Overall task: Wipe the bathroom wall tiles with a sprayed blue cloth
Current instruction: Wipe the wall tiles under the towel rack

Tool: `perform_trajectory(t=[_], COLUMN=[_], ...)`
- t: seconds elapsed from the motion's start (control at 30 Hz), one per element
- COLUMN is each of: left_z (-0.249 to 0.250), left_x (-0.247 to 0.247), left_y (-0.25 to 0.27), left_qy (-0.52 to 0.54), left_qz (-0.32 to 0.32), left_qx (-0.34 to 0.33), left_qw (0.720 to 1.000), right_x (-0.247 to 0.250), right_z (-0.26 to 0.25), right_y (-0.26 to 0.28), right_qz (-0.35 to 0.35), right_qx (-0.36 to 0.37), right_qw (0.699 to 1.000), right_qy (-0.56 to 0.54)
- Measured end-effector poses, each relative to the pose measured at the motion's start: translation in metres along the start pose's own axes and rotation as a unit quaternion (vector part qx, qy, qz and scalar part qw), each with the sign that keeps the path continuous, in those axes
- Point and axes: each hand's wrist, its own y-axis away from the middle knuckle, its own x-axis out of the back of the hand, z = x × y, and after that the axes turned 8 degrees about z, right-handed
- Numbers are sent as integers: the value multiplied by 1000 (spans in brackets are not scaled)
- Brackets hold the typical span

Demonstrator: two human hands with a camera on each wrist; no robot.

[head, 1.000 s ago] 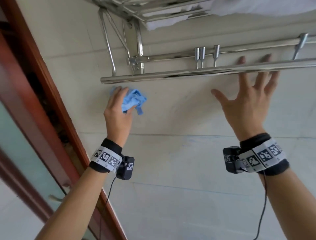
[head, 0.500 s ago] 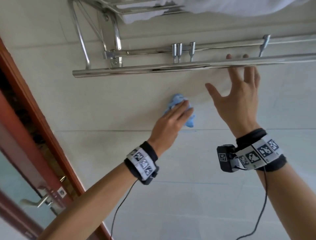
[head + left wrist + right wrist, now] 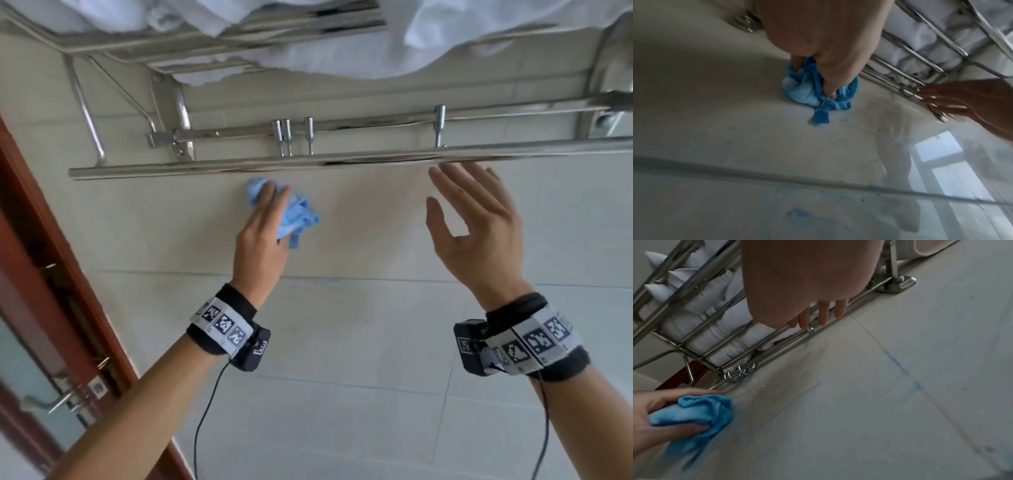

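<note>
Cloth (image 3: 297, 213), bunched, is held in the curled fingers of the left hand (image 3: 262, 236) and pressed to the tile (image 3: 359, 219) just under the rail (image 3: 239, 167). Unwiped tile lies rightward, where the right hand (image 3: 479, 226) is raised flat and empty.

Head cam sits high, tilted up at the wall tiles (image 3: 342, 342) from below the towel rack (image 3: 342, 161), both forearms reaching up into frame, door frame (image 3: 51, 274) at left edge. Left wrist cam rides close under the left hand (image 3: 818, 32), looking along it at the blue cloth (image 3: 809, 91), nearly skimming the tile; right hand (image 3: 962, 100) shows at its far right. Right wrist cam looks past the right hand's fingers (image 3: 822, 313) up into the rack w/ white towels (image 3: 715, 321). Both wrist views share cloth, rack & tile joints.
</note>
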Motion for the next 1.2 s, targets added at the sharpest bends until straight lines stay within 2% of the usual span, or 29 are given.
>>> perform_trajectory(t=[0.07, 0.17, 0.3, 0.5, 0.63, 0.77, 0.87, 0.93, 1.07, 1.13, 1.2], left_z=[27, 70, 122, 203, 222, 188, 142, 107, 46, 17, -16], left_x=[-18, -45, -76, -109, -117, -102, -76, -56, -18, 4, 26], left_y=[2, 1, -2, -12, -14, -5, 5, 13, 26, 29, 32], left_qy=[2, 4, 8, 31, 28, 27, 13, 3, -2, 3, -1], left_qz=[-11, -51, -62, -106, -102, -81, -59, -57, -55, -27, 4], left_qx=[-44, -81, -127, -201, -213, -166, -123, -96, -19, 35, 77], left_qw=[999, 995, 990, 973, 971, 982, 991, 994, 998, 999, 997], right_x=[10, 32, 53, 49, 53, 57, 60, 58, 41, 30, 18], right_z=[13, 40, 72, 91, 95, 97, 86, 69, 22, -2, -26], right_y=[6, 13, 17, 20, 22, 23, 21, 23, 29, 33, 37], right_qz=[14, 16, -42, -74, -92, -71, -5, 16, -64, -111, -126], right_qx=[-18, -82, -154, -199, -201, -184, -193, -190, -227, -245, -239], right_qw=[1000, 995, 983, 972, 970, 975, 979, 981, 971, 962, 961], right_qy=[11, 49, 93, 103, 96, 103, 69, 39, -25, -43, -58])
